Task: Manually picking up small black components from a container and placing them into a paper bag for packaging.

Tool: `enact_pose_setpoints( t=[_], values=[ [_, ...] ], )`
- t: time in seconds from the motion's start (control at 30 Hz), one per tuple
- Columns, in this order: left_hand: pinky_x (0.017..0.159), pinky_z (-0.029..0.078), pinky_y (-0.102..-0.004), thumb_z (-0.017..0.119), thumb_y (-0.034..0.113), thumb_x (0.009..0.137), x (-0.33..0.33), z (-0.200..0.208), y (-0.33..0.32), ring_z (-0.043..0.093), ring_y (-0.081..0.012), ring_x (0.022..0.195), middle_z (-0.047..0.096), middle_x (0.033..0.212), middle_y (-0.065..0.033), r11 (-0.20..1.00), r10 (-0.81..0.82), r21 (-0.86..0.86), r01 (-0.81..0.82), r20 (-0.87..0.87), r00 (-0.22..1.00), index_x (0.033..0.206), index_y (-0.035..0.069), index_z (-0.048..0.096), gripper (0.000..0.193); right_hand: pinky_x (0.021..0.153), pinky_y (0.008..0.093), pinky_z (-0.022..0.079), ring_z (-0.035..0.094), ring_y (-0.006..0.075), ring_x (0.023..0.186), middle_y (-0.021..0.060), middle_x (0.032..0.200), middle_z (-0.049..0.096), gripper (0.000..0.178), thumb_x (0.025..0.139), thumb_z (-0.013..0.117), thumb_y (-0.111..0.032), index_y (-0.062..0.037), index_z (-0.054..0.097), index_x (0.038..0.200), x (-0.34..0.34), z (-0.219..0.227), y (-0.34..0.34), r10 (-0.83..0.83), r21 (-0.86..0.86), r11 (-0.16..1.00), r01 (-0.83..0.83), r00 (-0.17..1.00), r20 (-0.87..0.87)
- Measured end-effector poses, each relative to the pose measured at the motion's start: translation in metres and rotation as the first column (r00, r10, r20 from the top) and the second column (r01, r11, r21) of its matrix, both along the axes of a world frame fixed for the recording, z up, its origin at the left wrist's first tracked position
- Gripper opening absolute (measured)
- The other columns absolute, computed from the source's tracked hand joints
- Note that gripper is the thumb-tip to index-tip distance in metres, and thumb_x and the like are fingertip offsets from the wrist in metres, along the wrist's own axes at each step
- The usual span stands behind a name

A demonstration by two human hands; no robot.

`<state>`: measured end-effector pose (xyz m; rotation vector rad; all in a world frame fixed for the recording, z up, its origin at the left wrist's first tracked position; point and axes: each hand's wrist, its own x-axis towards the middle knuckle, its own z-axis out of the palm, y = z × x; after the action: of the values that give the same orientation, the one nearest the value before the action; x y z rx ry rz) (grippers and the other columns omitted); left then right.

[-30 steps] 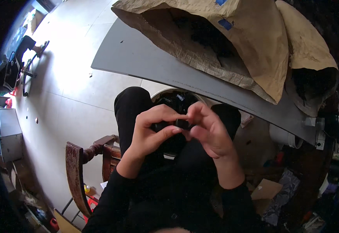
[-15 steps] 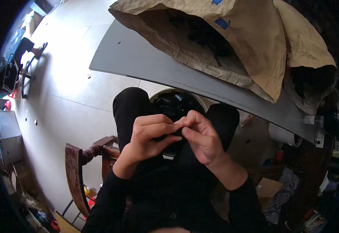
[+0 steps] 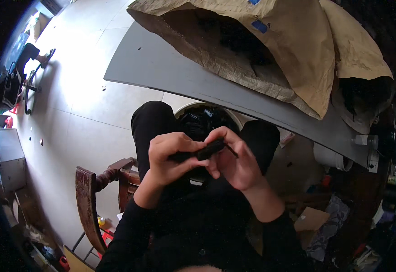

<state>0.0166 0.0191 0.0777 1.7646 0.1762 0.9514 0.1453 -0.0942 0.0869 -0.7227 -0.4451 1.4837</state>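
Note:
A small black piece (image 3: 210, 150), perhaps plastic, is held up between my hands above my lap; its exact kind is hard to tell. My left hand (image 3: 170, 154) pinches its left side between thumb and fingers. At the other side, my right hand (image 3: 239, 164) curls its fingers around the piece, with a thin dark strip sticking out toward the palm. Just beyond the hands, a round pale-rimmed bucket (image 3: 237, 119) stands between my knees, filled with shiny black pieces (image 3: 205, 118).
A grey tabletop (image 3: 161, 63) slants across ahead, its edge close beyond the bucket. On it lies a large open brown paper sack (image 3: 298, 54) with a dark inside; another brown sack (image 3: 359, 50) is at its right. A wooden chair (image 3: 87, 204) stands at my left.
My hands have shifted slightly and the right fingers have opened out from a tight pinch. The black piece, mostly hidden before, now shows between them.

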Motion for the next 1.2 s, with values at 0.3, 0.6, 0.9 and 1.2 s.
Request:
enact_pose_setpoints(
  t=[0.3,0.6,0.9,1.2],
  values=[
    [0.05,0.045,-0.0261,0.077,0.014,0.056,-0.011,0.011,0.009,0.058,-0.0213,0.055,0.059,0.063,-0.0068,0.942,-0.321,0.063,0.328,-0.109,0.941,0.072,0.001,0.062,0.026,0.052,0.0217,0.04,0.048,0.0063,0.059,-0.0013,0.069,0.051,0.027,0.09,0.048,-0.026,-0.0035,0.05,0.103,0.018,0.006,-0.008,0.491,-0.101,0.866,-0.489,0.796,0.354],
    [0.047,0.042,-0.0268,0.076,0.016,0.061,-0.012,0.011,0.013,0.056,-0.0215,0.054,0.055,0.061,-0.0053,0.852,-0.511,0.066,0.52,-0.122,0.851,0.07,0.004,0.061,0.021,0.051,0.0274,0.041,0.05,0.0116,0.055,0.0062,0.061,0.052,0.028,0.09,0.046,-0.025,-0.0001,0.05,0.103,0.011,0.016,-0.011,0.459,-0.058,0.83,-0.554,0.621,0.636],
    [0.055,0.041,-0.023,0.065,0.015,0.07,-0.012,0.001,0.004,0.054,-0.0127,0.06,0.058,0.079,-0.0061,0.928,-0.092,-0.373,0.027,-0.157,0.983,0.081,-0.001,0.061,0.02,0.058,0.0315,0.044,0.056,0.0185,0.066,0.0105,0.078,0.056,0.017,0.086,0.051,-0.018,-0.0013,0.057,0.088,0.085,0.004,0.06,-0.298,0.327,0.92,0.216,-0.158,0.941],
    [0.053,0.035,-0.0206,0.055,0.027,0.082,-0.015,-0.018,0.002,0.046,-0.0107,0.056,0.051,0.074,-0.0059,0.75,-0.201,-0.651,0.122,-0.049,0.978,0.067,-0.001,0.052,0.031,0.05,0.0312,0.042,0.054,0.0211,0.058,0.0092,0.07,0.058,0.013,0.082,0.056,-0.017,-0.0047,0.059,0.083,0.136,0.001,0.072,0.167,0.108,0.868,0.485,-0.489,0.856]
  ],
)
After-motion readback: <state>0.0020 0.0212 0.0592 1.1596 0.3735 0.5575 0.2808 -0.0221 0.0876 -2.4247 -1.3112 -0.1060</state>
